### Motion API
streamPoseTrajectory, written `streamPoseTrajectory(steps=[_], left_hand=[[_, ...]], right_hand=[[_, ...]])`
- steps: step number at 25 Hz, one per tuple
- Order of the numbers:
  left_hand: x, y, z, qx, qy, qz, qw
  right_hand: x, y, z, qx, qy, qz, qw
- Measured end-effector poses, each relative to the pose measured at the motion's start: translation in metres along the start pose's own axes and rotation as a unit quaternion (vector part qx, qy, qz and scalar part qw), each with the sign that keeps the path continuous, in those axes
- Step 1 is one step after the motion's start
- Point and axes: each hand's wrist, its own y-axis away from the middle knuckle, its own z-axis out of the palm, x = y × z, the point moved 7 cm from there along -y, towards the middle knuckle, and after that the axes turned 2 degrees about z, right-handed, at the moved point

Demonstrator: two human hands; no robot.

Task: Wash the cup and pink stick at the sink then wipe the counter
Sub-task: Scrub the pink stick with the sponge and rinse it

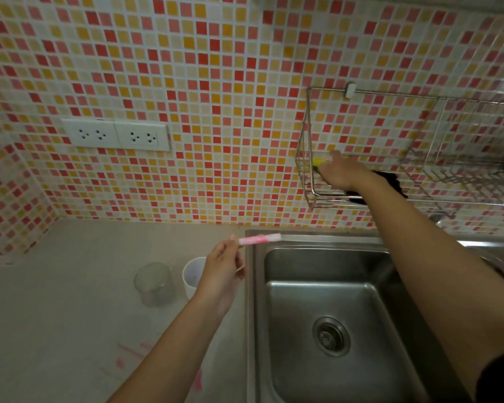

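Note:
My left hand (223, 267) pinches a pink stick (259, 238) by one end and holds it level over the left rim of the steel sink (326, 242). A white cup (191, 274) stands on the counter just behind that hand, partly hidden by it. Beside the white cup stands a clear plastic cup (153, 283). My right hand (339, 173) reaches up into the left end of a wire wall rack (309, 158). Its fingers rest on a yellow sponge (318, 162), and the grip itself is hidden.
The beige counter (70, 315) left of the sink carries pink marks (128, 354). The sink basin has a drain (330, 336) and holds nothing. A double wall socket (115, 137) sits above the counter. A dark cloth (390, 181) lies in the rack behind my right wrist.

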Motion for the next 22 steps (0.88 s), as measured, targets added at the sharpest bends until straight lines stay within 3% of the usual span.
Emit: streamPoseTrajectory(steps=[3, 7, 10, 12, 15, 17, 22], left_hand=[[-0.028, 0.007, 0.025, 0.021, 0.128, -0.090, 0.988], [-0.066, 0.031, 0.086, -0.033, 0.240, -0.161, 0.957], [-0.085, 0.046, 0.125, -0.065, 0.195, -0.116, 0.972], [-0.089, 0.055, 0.144, -0.065, 0.065, -0.010, 0.996], [-0.091, 0.074, 0.173, -0.063, -0.098, 0.132, 0.984], [-0.098, 0.082, 0.191, -0.079, -0.105, 0.137, 0.982], [-0.124, 0.086, 0.222, -0.089, -0.054, 0.026, 0.994]], right_hand=[[0.020, 0.047, -0.041, 0.126, -0.152, -0.041, 0.979], [0.070, 0.127, -0.047, 0.206, -0.294, -0.185, 0.915], [0.106, 0.172, -0.010, 0.175, -0.278, -0.233, 0.915], [0.131, 0.181, 0.013, 0.150, -0.254, -0.245, 0.924], [0.163, 0.176, 0.033, 0.158, -0.196, -0.272, 0.929], [0.169, 0.170, 0.039, 0.186, -0.133, -0.307, 0.924], [0.191, 0.157, 0.035, 0.271, -0.073, -0.335, 0.899]])
